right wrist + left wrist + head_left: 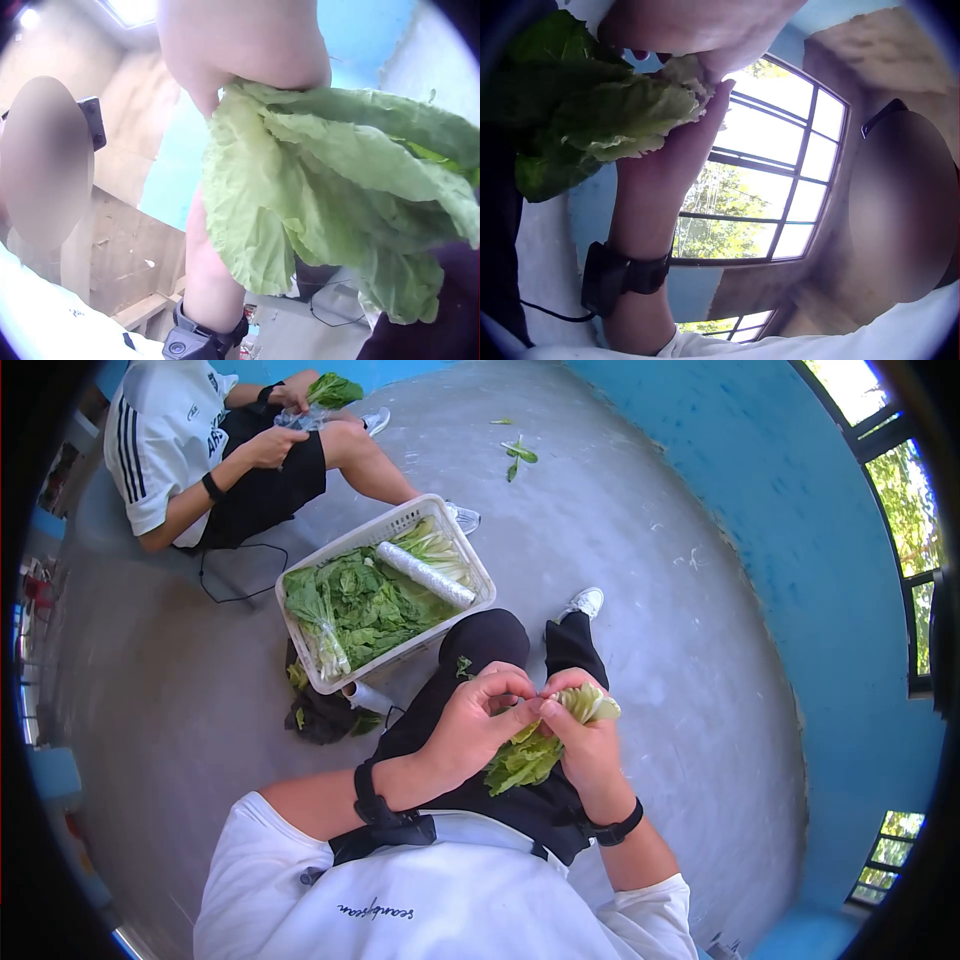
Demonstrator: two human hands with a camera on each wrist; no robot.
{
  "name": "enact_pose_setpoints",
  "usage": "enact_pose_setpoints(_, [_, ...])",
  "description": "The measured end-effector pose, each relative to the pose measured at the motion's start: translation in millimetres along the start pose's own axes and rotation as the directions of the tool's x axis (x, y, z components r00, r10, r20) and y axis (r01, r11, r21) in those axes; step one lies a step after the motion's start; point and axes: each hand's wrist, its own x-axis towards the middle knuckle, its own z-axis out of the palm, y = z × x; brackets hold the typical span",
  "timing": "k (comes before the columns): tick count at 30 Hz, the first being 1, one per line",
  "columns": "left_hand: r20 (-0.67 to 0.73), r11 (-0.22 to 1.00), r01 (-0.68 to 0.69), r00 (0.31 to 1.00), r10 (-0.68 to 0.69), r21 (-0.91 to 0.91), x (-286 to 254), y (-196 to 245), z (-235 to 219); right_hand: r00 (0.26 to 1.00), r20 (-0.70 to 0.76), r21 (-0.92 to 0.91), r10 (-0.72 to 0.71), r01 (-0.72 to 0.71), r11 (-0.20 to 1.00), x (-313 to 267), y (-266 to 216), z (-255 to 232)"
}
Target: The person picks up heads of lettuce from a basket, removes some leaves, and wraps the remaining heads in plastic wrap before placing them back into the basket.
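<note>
Over the lap in the head view, the right hand [590,750] grips a bunch of leafy greens [525,762], its pale cut stems fanning out past the thumb. The left hand [472,722] meets it there, thumb and forefinger pinching at the bunch beside the right thumb. What lies between those fingertips is too small to make out. Broad, crinkled leaves [300,180] hang below the right hand [247,45] in the right wrist view. From the left wrist, the leaves [592,112] show at the left, under the left hand [697,30].
A white plastic crate [290,622] with greens and a film-wrapped roll [425,574] stands ahead. Beside it lie a dark heap [322,712] and a white tube [368,698]. Another seated person [185,450] holds greens [335,390]. Loose leaves [519,454] lie on the floor.
</note>
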Motion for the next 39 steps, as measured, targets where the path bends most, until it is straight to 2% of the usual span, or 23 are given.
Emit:
enact_pose_setpoints(1, [-0.003,1.0,-0.028,1.0,0.028,0.004,1.8,-6.2,0.8,1.0,-0.02,0.024,-0.007,0.008,1.0,0.2,1.5,1.4])
enact_pose_setpoints(4, [-0.002,0.992,0.001,1.0,-0.001,-0.128,11.6,-16.3,5.0,0.998,0.032,0.231,-0.046,0.037,0.972,3.3,14.0,-3.6])
enact_pose_setpoints(5, [0.068,0.985,0.065,0.996,-0.055,-0.158,13.3,-14.6,2.4,0.998,0.045,0.229,-0.051,0.04,0.973,4.9,15.3,-5.8])
enact_pose_setpoints(8, [0.135,0.991,0.119,0.983,-0.126,0.059,15.3,-4.7,2.3,0.994,0.066,0.248,-0.086,0.067,0.966,6.4,15.5,-7.3])
enact_pose_setpoints(11, [0.16,0.987,0.162,0.974,-0.163,0.022,19.0,-1.3,2.8,0.992,0.033,0.283,-0.122,0.108,0.953,7.9,14.1,1.0])
enact_pose_setpoints(14, [0.154,0.961,0.273,0.949,-0.275,0.034,21.3,2.8,2.4,0.994,-0.024,0.293,-0.109,0.111,0.95,7.7,16.2,6.8])
enact_pose_setpoints(17, [0.171,0.96,0.17,0.963,-0.21,0.222,22.2,-10.5,-5.1,0.997,-0.011,0.366,-0.076,0.075,0.928,9.9,16.8,10.4])
enact_pose_setpoints(20, [0.117,0.918,0.118,0.978,-0.174,0.379,20.8,-18.2,-6.3,0.999,0.042,0.388,-0.033,0.014,0.922,10.7,24.0,1.5])
enact_pose_setpoints(22, [0.134,0.884,0.16,0.961,-0.241,0.439,20.3,-11.0,-7.0,0.997,0.067,0.392,-0.038,0.009,0.92,11.1,28.7,-2.6])
enact_pose_setpoints(23, [0.141,0.865,0.18,0.952,-0.274,0.468,19.0,-6.3,-7.5,0.998,0.052,0.372,-0.035,0.014,0.928,9.4,27.0,-2.8])
enact_pose_setpoints(26, [0.22,0.916,0.272,0.914,-0.342,0.296,11.1,0.0,-6.0,0.999,0.001,0.334,-0.04,0.037,0.942,6.5,23.0,-8.0])
enact_pose_setpoints(28, [0.216,0.885,0.235,0.915,-0.341,0.402,8.2,-7.4,0.1,0.998,-0.033,0.338,-0.05,0.058,0.939,9.2,24.8,-12.1])
enact_pose_setpoints(29, [0.212,0.865,0.215,0.917,-0.339,0.453,8.6,-10.5,3.5,0.999,-0.019,0.335,-0.039,0.044,0.941,7.2,21.9,-11.0])
enact_pose_setpoints(32, [0.246,0.875,0.062,0.948,-0.202,0.48,15.8,-12.1,12.3,0.996,0.059,0.236,-0.06,0.045,0.971,7.5,15.2,-13.2])
enact_pose_setpoints(33, [0.22,0.858,0.055,0.956,-0.192,0.51,18.1,-12.7,12.3,0.995,0.097,0.294,-0.028,-0.001,0.956,7.8,9.9,-14.7])
enact_pose_setpoints(36, [0.195,0.891,0.2,0.934,-0.299,0.407,16.2,-20.7,10.5,0.978,0.204,0.24,-0.033,-0.017,0.971,7.4,4.6,-18.1])
enact_pose_setpoints(37, [0.203,0.863,0.201,0.924,-0.324,0.464,15.9,-18.7,10.5,0.977,0.211,0.153,0.017,-0.05,0.987,6.2,0.5,-22.1])
enact_pose_setpoints(39, [0.211,0.795,0.197,0.903,-0.375,0.574,15.0,-8.6,14.5,0.97,0.225,-0.138,-0.088,0.121,0.983,9.4,7.5,-36.6])
